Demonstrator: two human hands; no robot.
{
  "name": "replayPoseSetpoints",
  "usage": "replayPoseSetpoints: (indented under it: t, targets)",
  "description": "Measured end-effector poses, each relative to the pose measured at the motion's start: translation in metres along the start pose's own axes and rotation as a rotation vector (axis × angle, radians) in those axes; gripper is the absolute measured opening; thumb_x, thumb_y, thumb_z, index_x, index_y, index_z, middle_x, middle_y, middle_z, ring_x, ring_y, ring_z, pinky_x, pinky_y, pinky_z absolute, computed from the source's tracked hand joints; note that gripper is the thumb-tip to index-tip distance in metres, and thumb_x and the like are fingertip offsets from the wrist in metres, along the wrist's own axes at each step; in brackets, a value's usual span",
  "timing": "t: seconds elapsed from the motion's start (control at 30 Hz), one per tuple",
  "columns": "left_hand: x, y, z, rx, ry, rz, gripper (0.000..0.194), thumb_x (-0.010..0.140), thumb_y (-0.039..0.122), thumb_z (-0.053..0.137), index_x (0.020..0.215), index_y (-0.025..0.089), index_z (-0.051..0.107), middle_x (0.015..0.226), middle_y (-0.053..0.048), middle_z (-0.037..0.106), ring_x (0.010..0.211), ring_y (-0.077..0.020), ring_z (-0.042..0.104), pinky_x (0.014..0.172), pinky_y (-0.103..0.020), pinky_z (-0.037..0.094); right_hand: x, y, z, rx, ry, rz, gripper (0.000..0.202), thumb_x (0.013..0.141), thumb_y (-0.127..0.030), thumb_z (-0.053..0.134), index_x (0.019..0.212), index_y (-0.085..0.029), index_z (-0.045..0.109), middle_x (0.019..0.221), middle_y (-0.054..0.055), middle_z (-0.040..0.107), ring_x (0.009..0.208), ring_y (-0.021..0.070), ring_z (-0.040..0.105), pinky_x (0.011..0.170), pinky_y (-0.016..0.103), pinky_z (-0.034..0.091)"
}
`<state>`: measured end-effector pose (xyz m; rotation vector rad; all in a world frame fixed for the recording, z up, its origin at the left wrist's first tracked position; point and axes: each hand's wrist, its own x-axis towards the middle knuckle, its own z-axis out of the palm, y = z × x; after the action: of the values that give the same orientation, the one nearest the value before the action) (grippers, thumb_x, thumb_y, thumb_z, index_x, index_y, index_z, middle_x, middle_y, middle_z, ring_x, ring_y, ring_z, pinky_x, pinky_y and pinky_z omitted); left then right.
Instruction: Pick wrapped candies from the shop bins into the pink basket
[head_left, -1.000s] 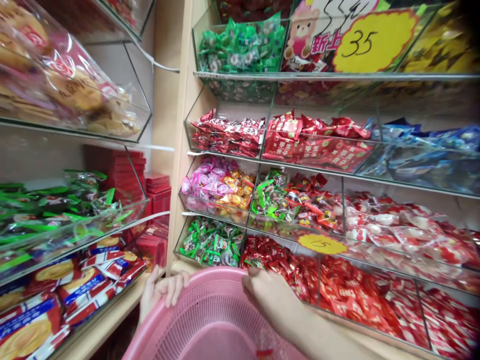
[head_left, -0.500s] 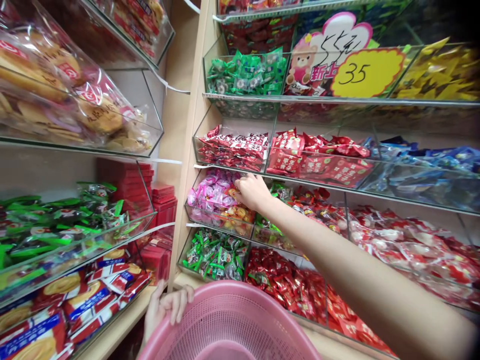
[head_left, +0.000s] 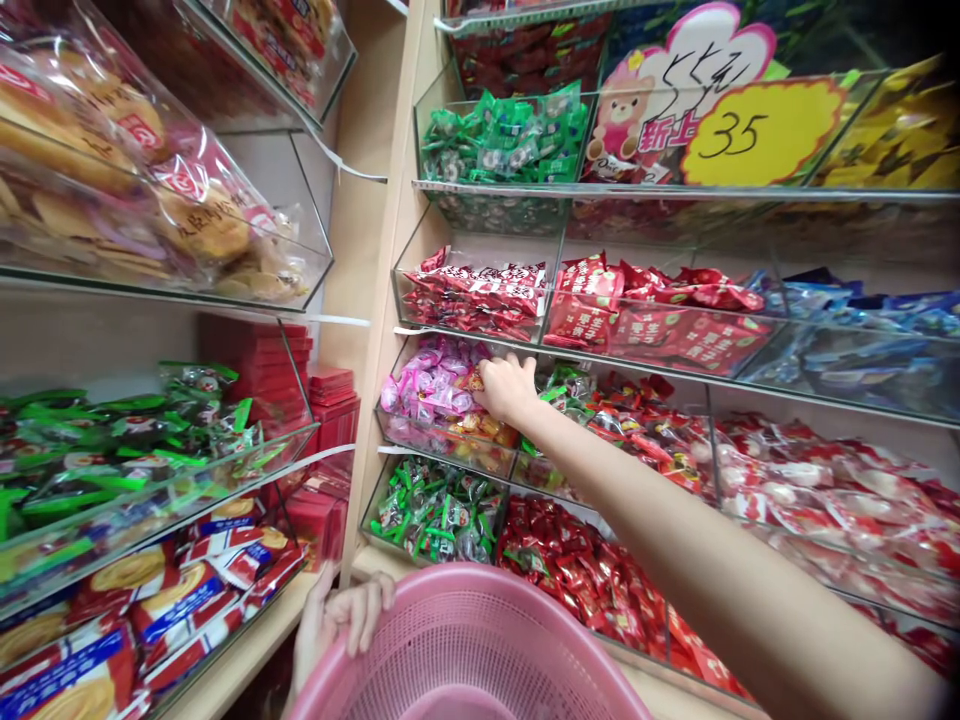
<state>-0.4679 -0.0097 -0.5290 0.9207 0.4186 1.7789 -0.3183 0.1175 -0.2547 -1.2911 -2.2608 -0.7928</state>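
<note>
Two hands: left hand (head_left: 334, 620) grips pink basket (head_left: 480, 650); right hand (head_left: 506, 388) grip closes among candies (head_left: 442, 390).

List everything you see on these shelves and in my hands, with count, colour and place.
pink and yellow candies: many, bin under right hand
green candies: many, top bin
red packets: many, second-row bin
price sign: one, yellow, upper right
biscuit packs: several, blue and red, lower left
basket: one, pink, bottom centre
left hand: grips basket rim
right hand: in the pink and yellow candies
</note>
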Motion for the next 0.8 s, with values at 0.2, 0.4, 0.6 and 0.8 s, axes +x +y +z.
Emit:
replayPoseSetpoints:
  t: [0.2,0.4,0.6,0.8]
  targets:
    - [-0.001,0.001,0.000,0.020,0.014,-0.010,0.068,0.087,0.051,0.023,0.032,0.022,0.049,0.037,-0.005,0.040,0.068,-0.0195,0.046,0.083,-0.035,0.034,-0.005,-0.004,-0.008,0.031,-0.010,0.026,0.022,0.084,-0.023,0.043,0.098,-0.014,0.058,0.105,0.014,0.057,0.103,0.0289,0.043,0.082,0.043,0.030]
    - [-0.001,0.003,0.004,0.030,0.041,-0.019,0.066,0.085,0.054,0.028,0.031,0.022,0.047,0.037,-0.004,0.038,0.071,-0.0198,0.047,0.085,-0.035,0.035,-0.033,-0.005,-0.023,0.064,0.123,-0.049,0.022,0.086,-0.021,0.039,0.103,-0.015,0.052,0.104,0.013,0.050,0.099,0.0265,0.040,0.077,0.038,0.032]
    - [0.000,0.006,0.006,0.014,-0.020,-0.040,0.066,0.086,0.052,0.027,0.034,0.019,0.051,0.040,-0.005,0.041,0.075,-0.0201,0.048,0.086,-0.034,0.035,-0.121,-0.004,-0.027,0.399,0.132,-0.212,0.021,0.087,-0.025,0.046,0.106,-0.019,0.053,0.100,0.007,0.052,0.091,0.0201,0.042,0.075,0.032,0.033]
    - [-0.002,0.007,0.013,0.007,0.044,-0.040,0.065,0.084,0.053,0.029,0.032,0.020,0.048,0.039,-0.003,0.039,0.073,-0.0197,0.050,0.088,-0.036,0.034,-0.220,0.011,0.042,0.726,-0.427,-0.181,0.014,0.076,-0.019,0.061,0.089,-0.016,0.060,0.083,0.003,0.057,0.077,0.0140,0.049,0.069,0.024,0.039]
